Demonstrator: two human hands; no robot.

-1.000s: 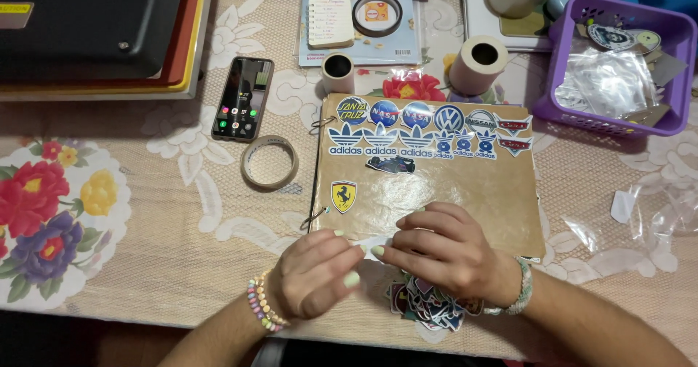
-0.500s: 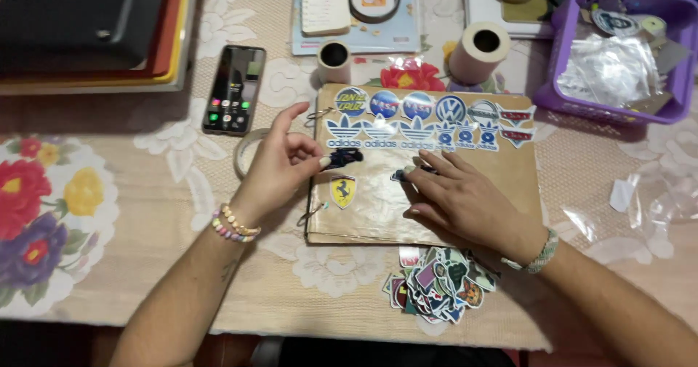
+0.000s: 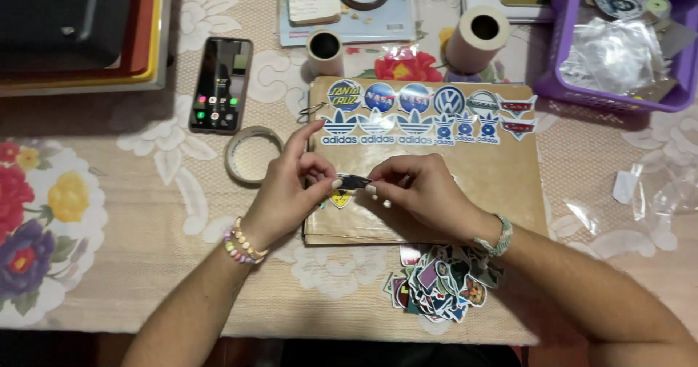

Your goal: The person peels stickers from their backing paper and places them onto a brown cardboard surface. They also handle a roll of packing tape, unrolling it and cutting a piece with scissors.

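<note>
Small dark sticker [image 3: 354,183]: pinched between both hands, above the brown notebook's near half, just over the yellow shield sticker [image 3: 339,199]
Left hand [image 3: 291,189]: thumb and forefinger closed on the dark sticker's left end, over the notebook's left edge
Right hand [image 3: 422,192]: fingertips clamped on the sticker's right end, resting on the cover
Brown notebook [image 3: 502,185]: flat on the table, two rows of stickers along its far edge
Loose sticker pile [image 3: 440,283]: just beyond the notebook's near edge
Tape ring [image 3: 251,154]: left of the notebook
Phone [image 3: 221,85]: farther left, beyond the tape ring
</note>
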